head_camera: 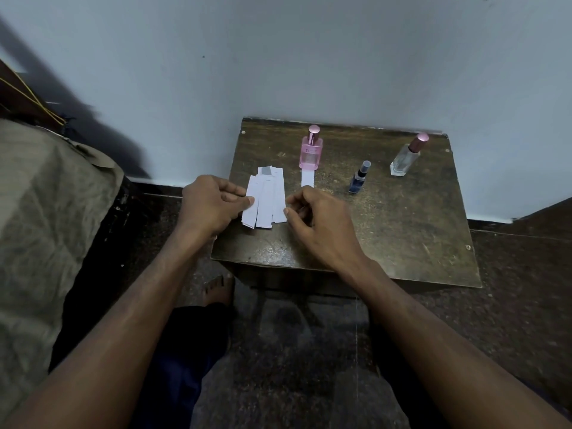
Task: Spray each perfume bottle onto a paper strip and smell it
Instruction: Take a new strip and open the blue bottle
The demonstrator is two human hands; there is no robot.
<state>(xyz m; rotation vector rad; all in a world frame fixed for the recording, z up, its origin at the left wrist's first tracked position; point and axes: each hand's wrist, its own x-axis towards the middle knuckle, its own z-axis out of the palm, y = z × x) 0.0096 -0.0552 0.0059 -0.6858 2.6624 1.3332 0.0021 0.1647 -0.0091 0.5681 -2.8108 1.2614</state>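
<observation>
White paper strips (265,198), thin, light and bendy, lie on the near left of the dark wooden table (402,230). Left hand (210,205) pinches their edge; right hand (312,221) hovers curled, holding nothing. Lift one by its end.

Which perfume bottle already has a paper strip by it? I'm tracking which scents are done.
The pink bottle at the table's back: a single white strip lies right in front of it. The small blue bottle and clear bottle have none.
</observation>
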